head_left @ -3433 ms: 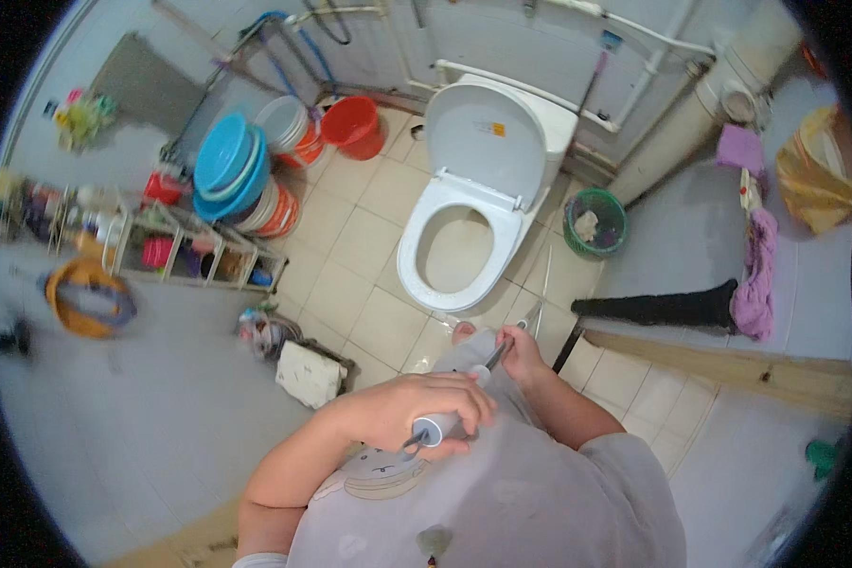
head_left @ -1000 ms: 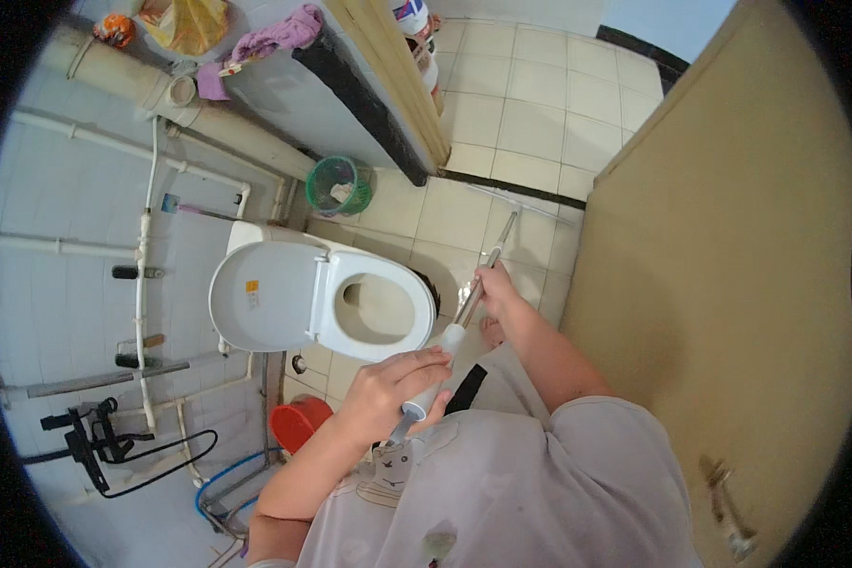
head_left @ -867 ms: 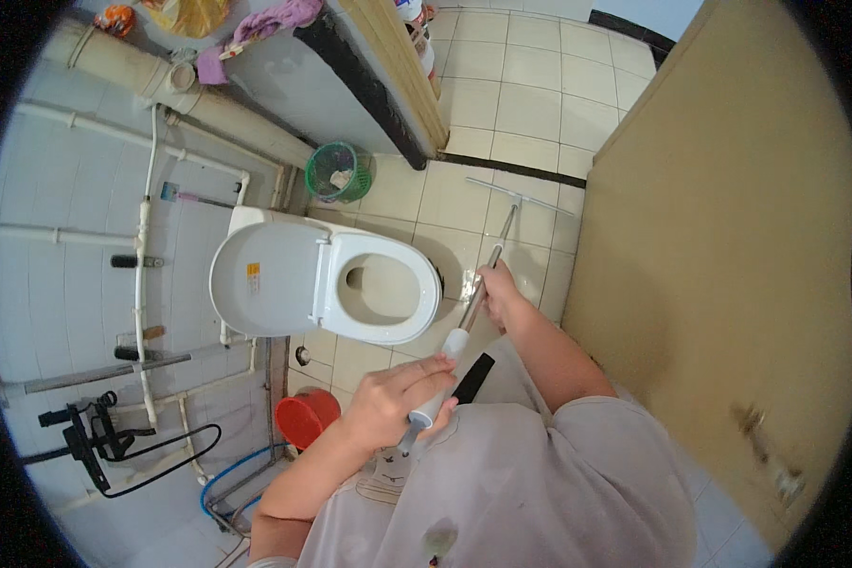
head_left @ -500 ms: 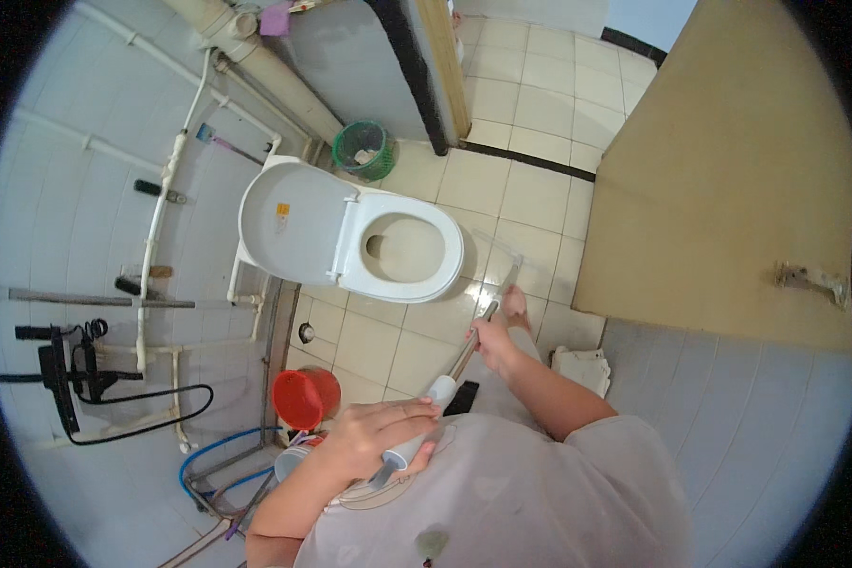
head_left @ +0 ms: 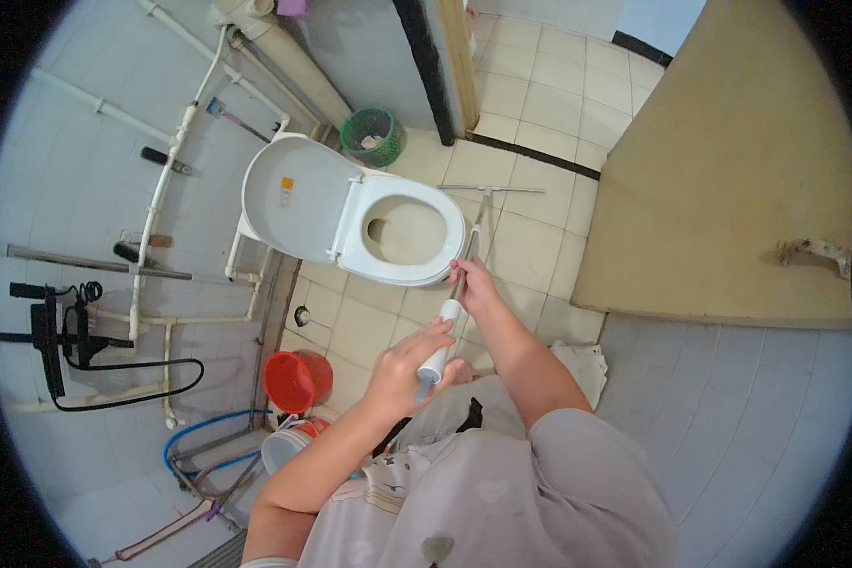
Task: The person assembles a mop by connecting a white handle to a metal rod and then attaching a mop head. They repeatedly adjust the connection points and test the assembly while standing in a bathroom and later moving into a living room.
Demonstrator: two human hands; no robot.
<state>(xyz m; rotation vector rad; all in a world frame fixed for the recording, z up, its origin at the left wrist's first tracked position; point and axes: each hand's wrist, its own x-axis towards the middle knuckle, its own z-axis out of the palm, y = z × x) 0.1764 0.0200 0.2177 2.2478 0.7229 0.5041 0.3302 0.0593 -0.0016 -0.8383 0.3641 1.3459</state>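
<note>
A long-handled squeegee (head_left: 452,310) slants away from the person's middle, its thin crossbar down on the tiled floor (head_left: 521,256) at the far end, just right of the toilet (head_left: 407,275). The left hand (head_left: 402,369) is nearer the body, fingers wrapped round the thick white grip; the right hand (head_left: 473,286) is farther out, fingers closed about the metal pole. The toilet's lid (head_left: 293,204) stands raised, and a green basket (head_left: 385,154) sits beyond it, something pale inside. Over on my left there's a red bucket (head_left: 276,381), while a tan door (head_left: 719,189) fills the right side, well apart from both hands.
</note>
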